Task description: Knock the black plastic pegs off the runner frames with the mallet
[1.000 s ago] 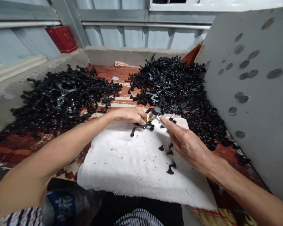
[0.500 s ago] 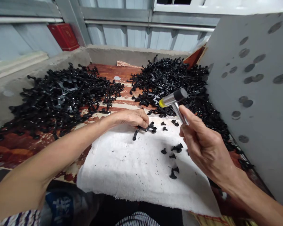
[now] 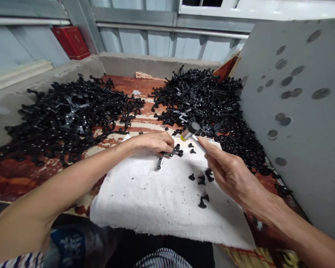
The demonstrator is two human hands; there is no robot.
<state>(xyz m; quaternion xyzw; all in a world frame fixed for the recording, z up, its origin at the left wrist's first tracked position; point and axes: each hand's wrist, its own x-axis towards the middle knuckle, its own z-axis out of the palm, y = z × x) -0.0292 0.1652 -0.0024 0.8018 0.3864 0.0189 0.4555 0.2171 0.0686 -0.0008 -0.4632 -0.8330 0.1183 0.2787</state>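
My left hand (image 3: 153, 142) is closed on a black plastic sprue piece (image 3: 169, 154), pinning it down on a white cloth (image 3: 156, 201). In my right hand (image 3: 229, 175) I grip a small metal hammer (image 3: 190, 131) with a black and yellow head. The head hovers just above the right end of the sprue piece. Several small black broken-off parts (image 3: 202, 180) lie scattered on the cloth under my right hand.
Two big heaps of black plastic sprues lie on the worn red wooden board (image 3: 134, 89), a left heap (image 3: 69, 111) and a right heap (image 3: 209, 104). A grey spotted panel (image 3: 296, 111) stands along the right. A red box (image 3: 71, 41) sits on the far left ledge.
The hammer rose up and to the right half a second ago and has now come back down close to the sprue piece. My left hand stayed put.
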